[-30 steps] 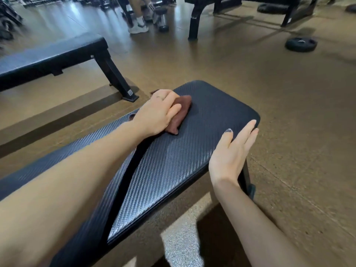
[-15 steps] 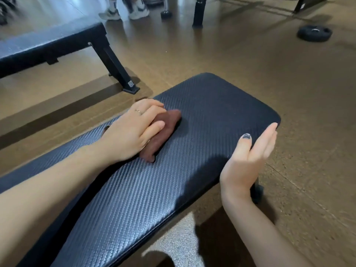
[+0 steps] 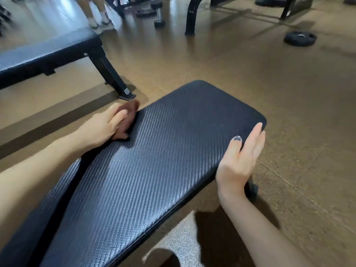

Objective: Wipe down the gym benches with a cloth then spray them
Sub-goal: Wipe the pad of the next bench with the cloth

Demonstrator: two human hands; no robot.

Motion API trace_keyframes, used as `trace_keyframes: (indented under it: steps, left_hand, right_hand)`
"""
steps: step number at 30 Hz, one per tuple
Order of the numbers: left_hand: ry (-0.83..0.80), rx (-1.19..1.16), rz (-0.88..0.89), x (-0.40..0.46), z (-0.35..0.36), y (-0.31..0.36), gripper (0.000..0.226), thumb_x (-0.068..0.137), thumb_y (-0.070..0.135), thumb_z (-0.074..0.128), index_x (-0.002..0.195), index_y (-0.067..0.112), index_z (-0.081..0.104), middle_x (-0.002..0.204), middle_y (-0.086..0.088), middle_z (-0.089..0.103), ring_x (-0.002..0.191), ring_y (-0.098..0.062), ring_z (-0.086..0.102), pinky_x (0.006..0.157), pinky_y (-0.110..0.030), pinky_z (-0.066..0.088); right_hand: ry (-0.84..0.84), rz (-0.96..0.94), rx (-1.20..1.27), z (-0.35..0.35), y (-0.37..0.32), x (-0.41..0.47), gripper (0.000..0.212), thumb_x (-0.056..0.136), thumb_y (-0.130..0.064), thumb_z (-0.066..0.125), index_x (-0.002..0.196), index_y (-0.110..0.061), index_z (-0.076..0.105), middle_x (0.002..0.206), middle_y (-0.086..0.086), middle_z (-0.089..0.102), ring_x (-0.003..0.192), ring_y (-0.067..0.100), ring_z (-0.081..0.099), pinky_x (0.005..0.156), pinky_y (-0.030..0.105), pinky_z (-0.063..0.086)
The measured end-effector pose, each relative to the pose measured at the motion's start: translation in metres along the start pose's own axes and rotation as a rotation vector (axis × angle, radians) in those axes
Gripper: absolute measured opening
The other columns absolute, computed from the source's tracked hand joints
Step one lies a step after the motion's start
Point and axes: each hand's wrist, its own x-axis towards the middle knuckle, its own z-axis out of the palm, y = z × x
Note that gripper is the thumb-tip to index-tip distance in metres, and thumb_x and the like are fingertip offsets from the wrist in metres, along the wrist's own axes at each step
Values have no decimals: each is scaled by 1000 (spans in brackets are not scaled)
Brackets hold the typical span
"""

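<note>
A black textured gym bench pad (image 3: 173, 151) runs from the lower left to the middle of the view. My left hand (image 3: 102, 128) holds a folded brown cloth (image 3: 129, 114) against the pad's far left edge; hand and cloth are blurred with motion. My right hand (image 3: 240, 158) rests on the pad's near right edge, with straight fingers and the thumb lying on top of the pad. No spray bottle is in view.
A second black bench (image 3: 48, 53) stands at the upper left, its leg close to the cloth. On the brown floor lie a weight plate (image 3: 300, 38) at the upper right and a dumbbell (image 3: 159, 14). A person's legs and shoes (image 3: 100, 22) stand behind.
My left hand has slid the cloth from the middle of the pad leftwards to its far left edge. My right hand stays on the right edge.
</note>
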Motion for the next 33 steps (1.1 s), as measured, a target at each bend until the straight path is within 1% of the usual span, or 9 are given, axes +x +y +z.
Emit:
trace_keyframes:
  steps: [4, 9, 12, 15, 21, 24, 26, 29, 33]
  left_hand:
    - [41, 79, 2, -27, -7, -22, 24, 107, 46, 34, 126, 35, 46, 114, -7, 63, 96, -26, 57, 90, -46, 45]
    - [126, 151, 100, 51, 32, 54, 36, 108, 46, 31, 134, 25, 45, 132, -10, 57, 119, -33, 57, 92, -49, 43]
    - [185, 204, 222, 92, 66, 117, 40, 107, 42, 33, 136, 18, 47, 134, -16, 50, 128, -38, 47, 99, -53, 42]
    - [205, 212, 303, 88, 75, 136, 42, 108, 34, 37, 139, 10, 50, 141, -17, 50, 135, -39, 40, 110, -47, 33]
    - [57, 169, 610, -43, 65, 107, 51, 105, 43, 32, 137, 11, 55, 146, -6, 49, 140, -22, 39, 119, -24, 18]
    - [27, 185, 712, -98, 67, 109, 47, 108, 43, 33, 139, 16, 54, 148, 1, 45, 141, -16, 37, 122, -24, 18]
    - [14, 200, 740, -100, 67, 114, 45, 108, 43, 33, 138, 16, 54, 147, 1, 45, 141, -18, 38, 122, -28, 21]
    - [32, 186, 792, -71, 78, 138, 44, 108, 40, 35, 135, 12, 55, 143, -4, 49, 138, -21, 41, 121, -32, 24]
    - [28, 185, 778, 4, 108, 198, 48, 106, 41, 35, 135, 9, 55, 139, -11, 52, 133, -27, 44, 116, -36, 28]
  right_hand:
    - [9, 29, 58, 5, 1, 0, 60, 107, -33, 31, 163, -37, 10, 171, -12, -2, 141, -20, -4, 109, 4, 2]
    - [1, 16, 56, 6, 1, 1, 62, 104, -38, 28, 162, -38, 8, 170, -12, -5, 141, -22, -7, 110, 3, 1]
    - [-6, 26, -37, 3, 1, 3, 60, 107, -38, 28, 163, -37, 6, 171, -9, -7, 153, -2, -5, 115, 14, 5]
    - [-44, 41, -122, -3, -3, 6, 60, 109, -36, 31, 162, -37, 4, 171, -6, -7, 158, 13, 1, 121, 25, 15]
    - [-46, 85, -52, -25, -3, 15, 53, 109, -39, 34, 160, -40, 20, 168, -11, 17, 153, 7, 20, 107, 10, 15]
    - [1, 169, -11, -30, 0, 33, 52, 109, -43, 30, 160, -39, 25, 166, -16, 27, 152, 7, 24, 121, 25, 18]
    - [-7, 196, 15, -30, 4, 39, 50, 109, -41, 28, 159, -39, 28, 164, -18, 29, 152, 6, 24, 126, 31, 16]
    - [-38, 159, -12, -29, 9, 37, 51, 110, -33, 27, 161, -37, 22, 166, -17, 24, 153, 4, 19, 119, 18, 10]
    - [-126, 127, -38, -39, 16, 40, 52, 111, -29, 28, 162, -35, 21, 167, -15, 22, 153, 3, 18, 118, 15, 10]
